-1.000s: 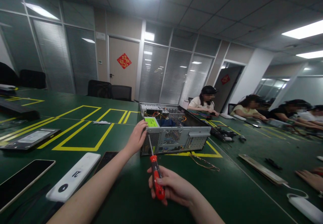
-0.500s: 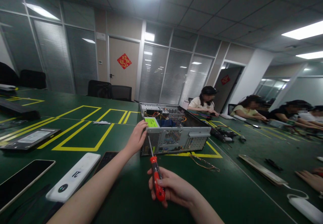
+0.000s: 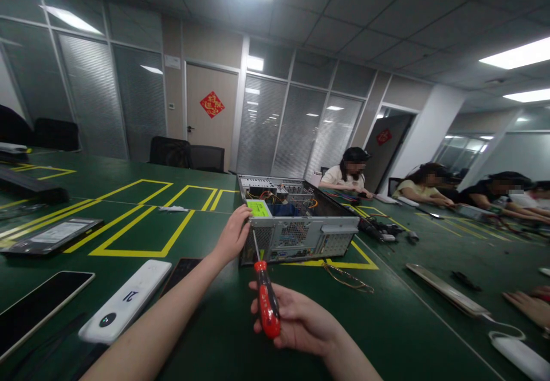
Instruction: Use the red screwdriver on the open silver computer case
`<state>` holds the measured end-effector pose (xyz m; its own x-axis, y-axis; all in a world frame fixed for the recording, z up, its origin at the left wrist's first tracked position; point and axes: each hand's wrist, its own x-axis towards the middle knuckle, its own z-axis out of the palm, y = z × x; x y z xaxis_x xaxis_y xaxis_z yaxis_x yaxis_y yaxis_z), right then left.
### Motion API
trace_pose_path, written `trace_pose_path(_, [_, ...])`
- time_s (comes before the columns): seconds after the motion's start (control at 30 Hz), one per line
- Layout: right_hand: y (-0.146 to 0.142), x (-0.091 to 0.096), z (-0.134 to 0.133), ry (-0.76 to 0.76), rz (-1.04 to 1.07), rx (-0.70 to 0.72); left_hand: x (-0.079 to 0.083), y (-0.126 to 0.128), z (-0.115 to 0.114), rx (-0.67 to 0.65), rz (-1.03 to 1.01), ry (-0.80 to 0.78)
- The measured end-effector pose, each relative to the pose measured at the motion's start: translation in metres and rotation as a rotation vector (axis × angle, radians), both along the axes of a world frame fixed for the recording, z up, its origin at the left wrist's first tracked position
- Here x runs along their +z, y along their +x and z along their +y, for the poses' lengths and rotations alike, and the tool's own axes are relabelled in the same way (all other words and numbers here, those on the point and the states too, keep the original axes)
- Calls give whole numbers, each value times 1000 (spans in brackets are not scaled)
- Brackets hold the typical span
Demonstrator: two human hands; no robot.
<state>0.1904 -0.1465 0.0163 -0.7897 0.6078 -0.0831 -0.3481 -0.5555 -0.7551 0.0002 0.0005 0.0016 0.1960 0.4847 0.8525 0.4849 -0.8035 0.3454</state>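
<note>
Pointing forward, the screwdriver (image 3: 263,282) leans left toward the case (image 3: 301,231).

Right hand (image 3: 301,317) grips red-black screwdriver (image 3: 267,303), tip at open computer case (image 3: 311,238); left hand (image 3: 233,233) touches case beside green label (image 3: 258,209).

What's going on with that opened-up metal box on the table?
A person has both bare hands at an open computer case on a green table. The right hand holds a red-and-black screwdriver, its tip at the case's near face; whether it sits in a screw is too small to tell. The left hand rests at the near left corner, beside a bright green label. Other people sit farther along.
</note>
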Motion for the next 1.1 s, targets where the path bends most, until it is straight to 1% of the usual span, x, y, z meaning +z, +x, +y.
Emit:
trace_pose_path(0.1, [0, -1, -1, 29, 15, -36, 0, 0, 0, -3, -1, 1])
trace_pose_path(0.2, [0, -6, -1, 35, 24, -129, 0, 0, 1, -8, 0, 3])
trace_pose_path(0.27, [-1, -8, -2, 28, 16, -165, 0, -1, 1, -10, -1, 2])
trace_pose_path(0.43, [-7, -11, -5, 88, -93, -130, 1, -1, 0, -3, 4, 0])
trace_pose_path(0.5, [-10, -11, -6, 90, -151, -134, 1, -1, 0, -1, 6, 2])
trace_pose_path(0.63, [-16, -8, -10, 49, -219, -222, 0, -1, 1, -1, 6, 7])
trace_pose_path(0.73, [-18, -6, -12, -22, -197, -327, -1, -1, 2, -6, 5, 11])
trace_pose_path(0.83, [-18, -2, -11, -219, -157, -413, -1, -1, 2, -4, 9, 13])
trace_pose_path(0.93, [-17, 2, -10, -388, -84, -381, -1, -1, 1, 0, 9, 14])
trace_pose_path(1.03, [-18, 3, -8, -436, -1, -349, 0, -1, 1, 0, 6, 9])
trace_pose_path(1.1, [-18, 2, -7, -437, 43, -391, 0, -1, 1, -1, 5, 4])
